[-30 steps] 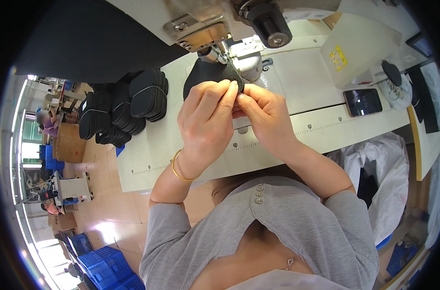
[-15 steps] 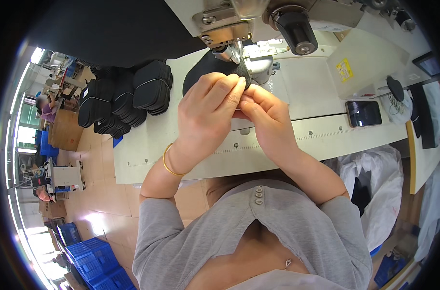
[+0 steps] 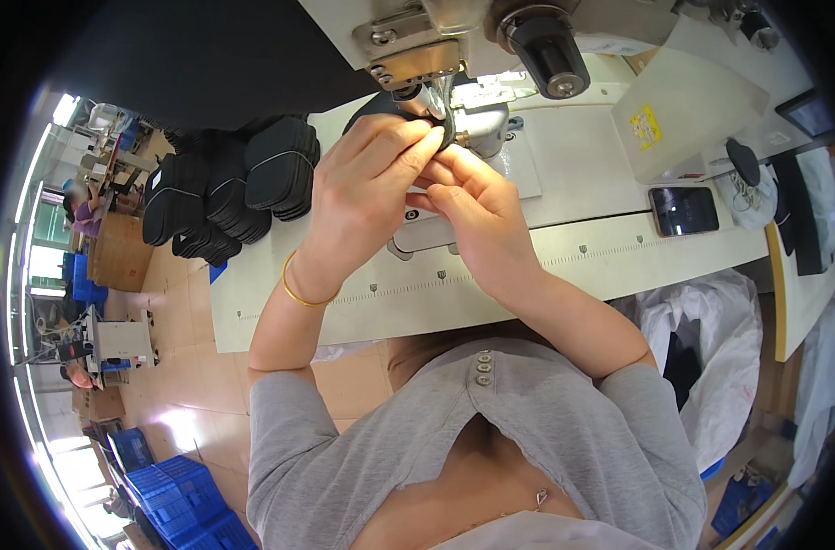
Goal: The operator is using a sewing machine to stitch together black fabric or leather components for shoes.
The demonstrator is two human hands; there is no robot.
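A black fabric piece (image 3: 367, 111) lies under the needle area of a sewing machine (image 3: 422, 69), its edge curving round by the presser foot. My left hand (image 3: 367, 188) covers much of it, with thumb and fingertips pinched on the edge just below the foot. Close beside it, my right hand (image 3: 481, 206) has thumb and fingers bent together at the same edge. Both sets of fingertips nearly meet, so the exact hold is partly hidden. A gold bangle circles my left wrist.
Banded stacks of black pads (image 3: 280, 170) stand left on the white table (image 3: 344, 307). A phone (image 3: 683, 212) lies to the right. A white bag (image 3: 711, 339) hangs below the table's right side, and blue crates (image 3: 174, 490) sit on the floor at lower left.
Both hands have shifted a little left and away from me, closer to the presser foot. Less of the black fabric shows past my left hand.
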